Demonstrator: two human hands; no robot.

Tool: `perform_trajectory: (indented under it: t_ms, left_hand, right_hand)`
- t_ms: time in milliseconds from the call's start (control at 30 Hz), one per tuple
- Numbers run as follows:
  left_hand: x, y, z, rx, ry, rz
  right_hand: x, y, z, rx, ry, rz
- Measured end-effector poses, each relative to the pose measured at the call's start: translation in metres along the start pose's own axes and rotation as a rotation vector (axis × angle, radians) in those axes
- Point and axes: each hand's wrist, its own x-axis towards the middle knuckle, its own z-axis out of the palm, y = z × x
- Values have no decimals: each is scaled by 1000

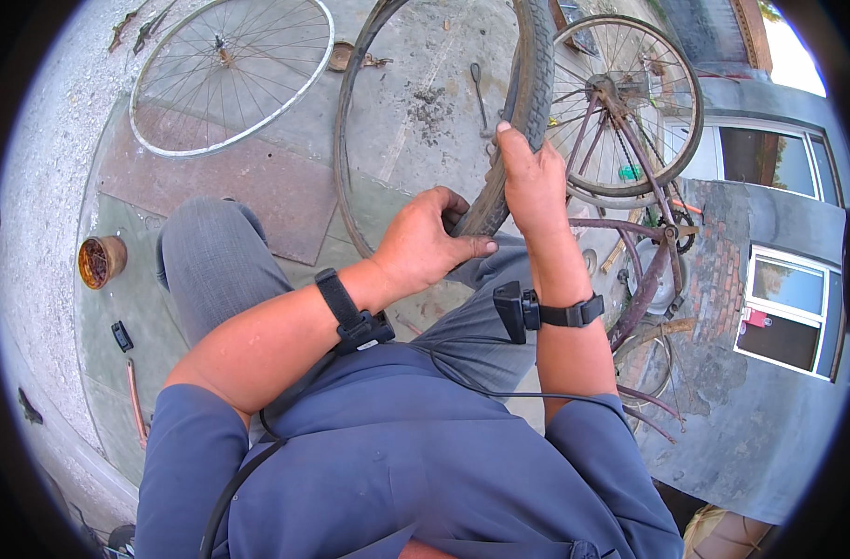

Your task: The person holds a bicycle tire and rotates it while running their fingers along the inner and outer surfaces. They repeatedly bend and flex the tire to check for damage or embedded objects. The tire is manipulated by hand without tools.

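A worn black bicycle tyre stands up in front of me, its loop reaching past the top of the picture. My left hand pinches its near, lower edge, thumb pointing right along the rubber. Higher up on the right side, my right hand wraps round the same tyre with the thumb laid on the tread. Some of the fingers of both hands are hidden behind the rubber. The tyre looks bare, with no spokes inside its loop.
At the upper left lies a spoked wheel rim. A rusty bicycle frame with its wheel stands at right beside a wall. A rusty tin sits at left, and a long-handled tool lies on the ground ahead.
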Motion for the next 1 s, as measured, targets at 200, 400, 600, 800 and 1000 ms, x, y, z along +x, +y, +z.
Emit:
perform_trajectory:
  t_ms: [200,400,600,800,1000]
  left_hand:
    - [0,4,-2,-23,-9,-2]
    - [2,3,-2,-100,-53,-3]
    - [7,0,-1,-543,-161,-146]
    - [22,-3,-7,-871,-286,-365]
    - [25,-7,-2,-827,-220,-344]
  right_hand:
    - [4,3,4,17,35,-66]
    - [5,-13,4,548,42,380]
    - [8,-18,-8,751,-36,470]
    - [7,-12,-7,864,-50,494]
    - [7,-5,-5,897,-14,504]
